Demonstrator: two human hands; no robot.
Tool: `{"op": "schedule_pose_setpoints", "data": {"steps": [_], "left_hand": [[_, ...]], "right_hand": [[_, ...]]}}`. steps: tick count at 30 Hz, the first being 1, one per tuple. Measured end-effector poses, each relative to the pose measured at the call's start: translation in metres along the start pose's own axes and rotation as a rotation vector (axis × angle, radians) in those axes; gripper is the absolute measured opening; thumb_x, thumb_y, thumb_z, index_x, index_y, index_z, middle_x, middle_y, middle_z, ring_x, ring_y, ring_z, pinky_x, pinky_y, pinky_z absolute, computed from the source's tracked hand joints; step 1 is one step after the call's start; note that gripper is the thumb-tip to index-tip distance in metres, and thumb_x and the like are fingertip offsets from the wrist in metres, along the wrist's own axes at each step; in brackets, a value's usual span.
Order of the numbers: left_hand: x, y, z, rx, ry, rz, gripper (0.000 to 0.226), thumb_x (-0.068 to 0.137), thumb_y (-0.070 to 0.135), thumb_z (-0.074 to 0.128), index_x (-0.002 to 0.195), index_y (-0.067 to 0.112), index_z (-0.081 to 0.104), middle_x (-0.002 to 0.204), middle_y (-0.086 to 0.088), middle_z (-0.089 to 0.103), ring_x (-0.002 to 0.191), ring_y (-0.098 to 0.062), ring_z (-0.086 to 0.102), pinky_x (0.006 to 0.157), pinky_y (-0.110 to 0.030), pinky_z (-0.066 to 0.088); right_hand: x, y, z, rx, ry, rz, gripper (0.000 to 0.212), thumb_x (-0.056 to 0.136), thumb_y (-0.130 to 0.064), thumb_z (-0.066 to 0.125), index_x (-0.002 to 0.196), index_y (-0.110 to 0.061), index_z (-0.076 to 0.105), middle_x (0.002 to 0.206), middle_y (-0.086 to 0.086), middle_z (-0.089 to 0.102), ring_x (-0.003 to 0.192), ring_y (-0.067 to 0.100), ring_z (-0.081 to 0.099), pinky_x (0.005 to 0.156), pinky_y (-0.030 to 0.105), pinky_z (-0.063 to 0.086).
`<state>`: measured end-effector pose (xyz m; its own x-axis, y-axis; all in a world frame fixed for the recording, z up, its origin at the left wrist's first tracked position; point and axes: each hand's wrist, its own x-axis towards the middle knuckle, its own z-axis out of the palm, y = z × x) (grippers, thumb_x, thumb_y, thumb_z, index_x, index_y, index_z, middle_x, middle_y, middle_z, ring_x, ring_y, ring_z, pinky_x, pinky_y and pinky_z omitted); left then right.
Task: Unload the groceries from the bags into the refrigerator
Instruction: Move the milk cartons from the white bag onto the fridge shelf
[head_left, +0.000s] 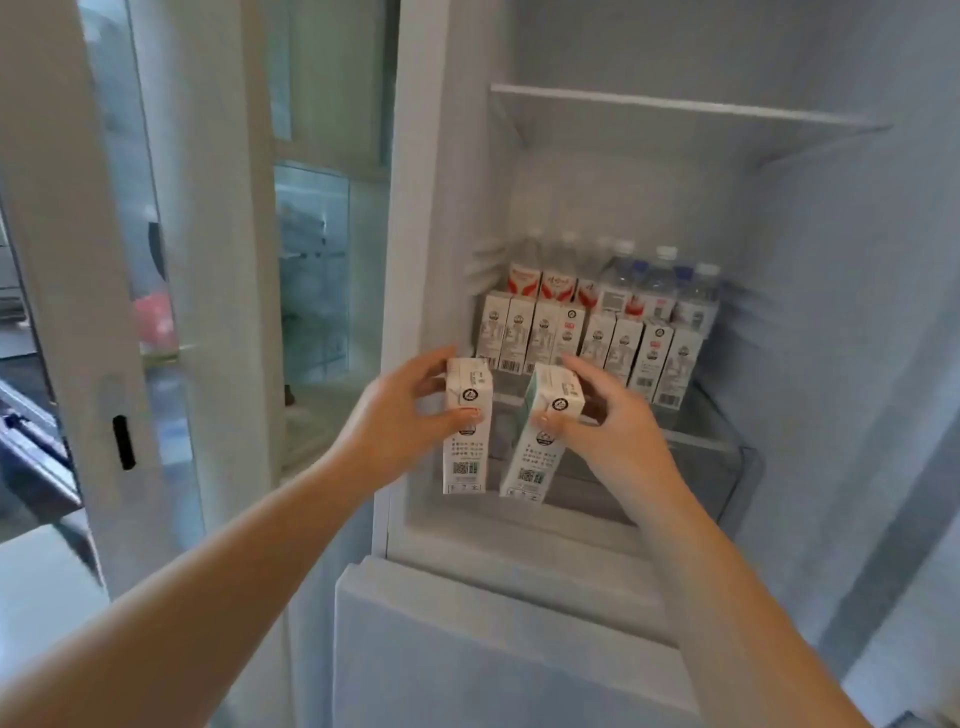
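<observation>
My left hand (400, 415) grips a white carton (466, 457) near its top, held upright in front of the open refrigerator. My right hand (608, 415) grips a second white carton (535, 457), tilted slightly left. Both cartons hang just before the shelf (691, 410) and above the clear drawer (727, 467). On that shelf stands a row of several matching white cartons (587, 343), with red-labelled water bottles (613, 280) behind them.
An upper glass shelf (675, 106) holds nothing that I can see. The refrigerator's left door (67, 291) stands open at the left, with a second compartment (317, 270) beyond it. A white drawer front (467, 649) juts out below my arms.
</observation>
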<state>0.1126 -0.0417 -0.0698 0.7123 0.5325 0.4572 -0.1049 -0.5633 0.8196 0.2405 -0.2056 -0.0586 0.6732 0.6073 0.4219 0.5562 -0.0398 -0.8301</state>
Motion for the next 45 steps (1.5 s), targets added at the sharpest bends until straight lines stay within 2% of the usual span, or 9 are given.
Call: {"op": "schedule_pose_setpoints", "data": {"steps": [4, 6, 9, 13, 17, 24, 36, 40, 45], "left_hand": [[0.072, 0.003, 0.02, -0.012, -0.002, 0.048, 0.054, 0.078, 0.011, 0.072, 0.11, 0.046, 0.045, 0.092, 0.033, 0.055, 0.086, 0.026, 0.05, 0.077, -0.008, 0.046], [0.102, 0.001, 0.027, -0.006, 0.018, 0.081, 0.059, 0.078, 0.014, 0.072, 0.126, 0.038, 0.047, 0.096, 0.034, 0.054, 0.096, 0.017, 0.051, 0.089, -0.021, 0.046], [0.132, -0.004, 0.039, 0.052, 0.026, 0.129, 0.064, 0.081, 0.017, 0.071, 0.135, 0.034, 0.04, 0.093, 0.038, 0.048, 0.094, 0.018, 0.048, 0.081, -0.009, 0.041], [0.158, -0.015, 0.062, -0.027, 0.005, 0.119, 0.06, 0.084, 0.013, 0.067, 0.104, 0.061, 0.038, 0.092, 0.037, 0.053, 0.087, 0.022, 0.05, 0.074, -0.009, 0.047], [0.178, -0.035, 0.083, -0.136, 0.013, 0.091, 0.06, 0.086, 0.01, 0.064, 0.134, 0.039, 0.042, 0.117, 0.018, 0.06, 0.108, 0.0, 0.056, 0.087, -0.031, 0.053], [0.192, -0.062, 0.102, -0.213, 0.038, 0.063, 0.06, 0.088, 0.005, 0.06, 0.141, 0.022, 0.037, 0.117, 0.016, 0.054, 0.095, 0.014, 0.053, 0.076, -0.004, 0.045], [0.191, -0.079, 0.117, -0.22, 0.091, 0.05, 0.047, 0.09, 0.008, 0.056, 0.13, 0.032, 0.048, 0.123, 0.007, 0.06, 0.11, -0.006, 0.059, 0.085, -0.028, 0.055], [0.171, -0.084, 0.121, -0.167, 0.054, 0.021, 0.061, 0.087, 0.007, 0.06, 0.128, 0.047, 0.039, 0.128, 0.013, 0.055, 0.118, -0.004, 0.052, 0.09, -0.037, 0.053], [0.151, -0.092, 0.133, -0.039, -0.013, -0.009, 0.081, 0.087, 0.021, 0.061, 0.148, 0.037, 0.011, 0.145, 0.012, 0.035, 0.129, -0.007, 0.039, 0.105, -0.037, 0.04]], "right_hand": [[0.068, 0.006, -0.01, 0.053, 0.028, -0.012, 0.071, 0.073, -0.015, 0.076, 0.135, -0.032, 0.045, 0.104, -0.024, 0.059, 0.099, -0.007, 0.054, 0.09, 0.031, 0.05], [0.098, 0.011, -0.014, 0.064, 0.037, -0.014, 0.071, 0.074, -0.014, 0.075, 0.135, -0.032, 0.045, 0.104, -0.023, 0.06, 0.099, -0.004, 0.056, 0.089, 0.031, 0.051], [0.131, 0.02, -0.014, 0.051, 0.046, -0.031, 0.071, 0.074, -0.015, 0.076, 0.136, -0.03, 0.045, 0.102, -0.024, 0.06, 0.098, -0.005, 0.057, 0.084, 0.026, 0.052], [0.159, 0.032, -0.011, 0.0, 0.035, -0.053, 0.071, 0.075, -0.013, 0.076, 0.136, -0.027, 0.044, 0.098, -0.026, 0.059, 0.096, -0.005, 0.058, 0.083, 0.026, 0.053], [0.178, 0.044, -0.012, -0.063, 0.023, -0.056, 0.072, 0.075, -0.012, 0.075, 0.137, -0.028, 0.042, 0.1, -0.026, 0.057, 0.097, -0.006, 0.056, 0.085, 0.025, 0.052], [0.197, 0.071, -0.001, -0.088, 0.029, -0.008, 0.071, 0.076, -0.014, 0.075, 0.138, -0.025, 0.042, 0.108, -0.018, 0.06, 0.099, -0.003, 0.057, 0.086, 0.02, 0.05], [0.2, 0.1, 0.005, -0.122, 0.079, 0.05, 0.07, 0.076, -0.029, 0.074, 0.138, -0.028, 0.041, 0.121, -0.02, 0.055, 0.11, -0.001, 0.051, 0.097, 0.028, 0.044], [0.191, 0.113, 0.007, -0.167, 0.056, 0.074, 0.067, 0.077, -0.027, 0.074, 0.137, -0.027, 0.043, 0.122, -0.012, 0.061, 0.112, 0.004, 0.055, 0.098, 0.038, 0.047], [0.187, 0.117, 0.015, -0.184, 0.077, 0.048, 0.064, 0.08, -0.023, 0.072, 0.136, -0.025, 0.043, 0.123, -0.012, 0.059, 0.112, 0.004, 0.055, 0.096, 0.031, 0.046]]}}
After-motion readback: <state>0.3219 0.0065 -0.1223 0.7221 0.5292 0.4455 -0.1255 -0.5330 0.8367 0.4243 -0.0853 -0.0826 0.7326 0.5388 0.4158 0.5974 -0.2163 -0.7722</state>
